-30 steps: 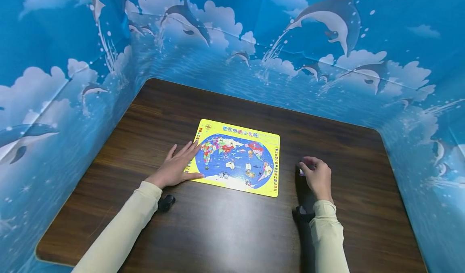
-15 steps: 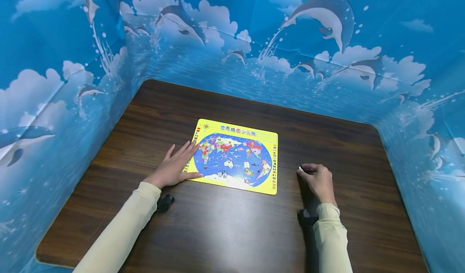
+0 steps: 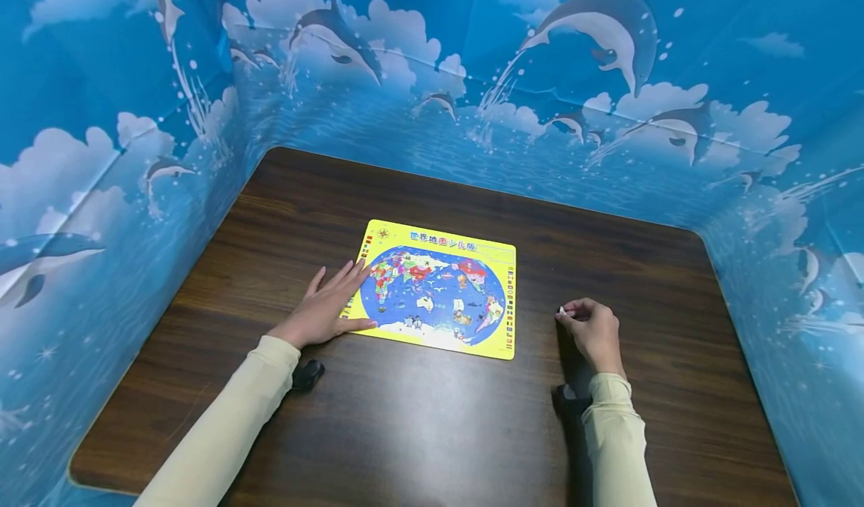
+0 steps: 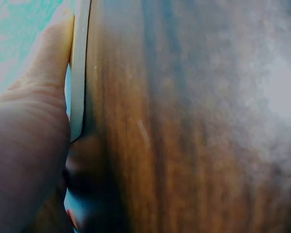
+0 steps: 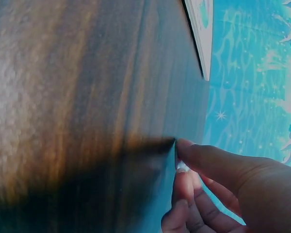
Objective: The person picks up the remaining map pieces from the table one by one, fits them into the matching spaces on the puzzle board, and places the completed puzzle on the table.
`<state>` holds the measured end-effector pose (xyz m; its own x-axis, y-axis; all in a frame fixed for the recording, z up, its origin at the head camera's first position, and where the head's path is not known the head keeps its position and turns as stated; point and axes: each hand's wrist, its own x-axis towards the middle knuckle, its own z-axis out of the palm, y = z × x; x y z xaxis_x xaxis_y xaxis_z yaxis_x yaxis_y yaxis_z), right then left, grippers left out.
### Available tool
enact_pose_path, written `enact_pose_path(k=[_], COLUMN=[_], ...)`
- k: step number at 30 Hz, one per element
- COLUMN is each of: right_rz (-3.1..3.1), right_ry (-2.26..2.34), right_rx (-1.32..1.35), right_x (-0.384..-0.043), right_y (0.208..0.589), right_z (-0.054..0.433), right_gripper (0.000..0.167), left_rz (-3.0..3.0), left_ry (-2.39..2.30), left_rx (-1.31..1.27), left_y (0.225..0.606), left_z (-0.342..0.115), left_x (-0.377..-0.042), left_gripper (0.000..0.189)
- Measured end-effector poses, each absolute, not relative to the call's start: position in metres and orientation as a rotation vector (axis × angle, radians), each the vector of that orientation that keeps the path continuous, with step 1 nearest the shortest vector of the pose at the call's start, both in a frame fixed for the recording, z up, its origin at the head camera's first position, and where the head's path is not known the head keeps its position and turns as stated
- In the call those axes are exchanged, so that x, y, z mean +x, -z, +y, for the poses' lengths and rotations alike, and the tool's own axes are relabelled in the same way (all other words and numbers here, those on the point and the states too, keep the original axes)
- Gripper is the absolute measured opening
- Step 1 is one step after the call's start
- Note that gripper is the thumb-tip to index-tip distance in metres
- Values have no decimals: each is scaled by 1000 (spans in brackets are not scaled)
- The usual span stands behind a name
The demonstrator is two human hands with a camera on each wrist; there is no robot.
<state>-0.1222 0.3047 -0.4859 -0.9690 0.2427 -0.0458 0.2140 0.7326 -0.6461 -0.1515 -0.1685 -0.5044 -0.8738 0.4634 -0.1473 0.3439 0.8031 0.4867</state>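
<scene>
A yellow-bordered world map puzzle board [image 3: 432,327] lies flat on the dark wooden table, with a blue oval map and small flags along its sides. My left hand [image 3: 328,308] rests spread over the board's left edge, thumb along the lower border. In the left wrist view the thumb [image 4: 51,53] lies beside the board's pale edge [image 4: 80,73]. To the right of the board, my right hand [image 3: 594,332] pinches a small white puzzle piece [image 3: 563,310] between thumb and fingers, close to the tabletop. The right wrist view shows only a sliver of the piece [image 5: 182,166]; its printed face is hidden.
The brown wood-grain table [image 3: 418,432] has rounded corners. A blue curtain [image 3: 405,117] printed with dolphins and clouds hangs along its back and sides. Black wrist devices [image 3: 308,376] sit under both sleeves.
The small piece, lying under the right fingertips a second ago, is now pinched and tipped up. The right hand has shifted slightly. My left hand stays on the board.
</scene>
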Motion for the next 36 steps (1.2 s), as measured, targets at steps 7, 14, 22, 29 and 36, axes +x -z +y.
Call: enact_pose_path(k=[7,14,22,29,36], right_rz=[-2792,-2549,-2455,-2512,-2508], right_ry=[-1242,-1549,-1673,-1559,-1546], right_rx=[-462,-559,-574,-576,-538], right_x=[-120,-121,-121,-122,-122], right_y=[488,489,492,497,497], right_z=[303,297,290,283,279], right_gripper=[18,22,24,20,20], left_rz=[2734,2745,2741,2746,2738], left_ry=[-666,-671,-664,-683,-663], left_rx=[627,627,640,656,637], left_y=[504,504,504,503,504], left_z=[-169,-170,-169,-169,-169], left_x=[-152,-153,-152,-152,-152], left_gripper=[105,105,105,104,105])
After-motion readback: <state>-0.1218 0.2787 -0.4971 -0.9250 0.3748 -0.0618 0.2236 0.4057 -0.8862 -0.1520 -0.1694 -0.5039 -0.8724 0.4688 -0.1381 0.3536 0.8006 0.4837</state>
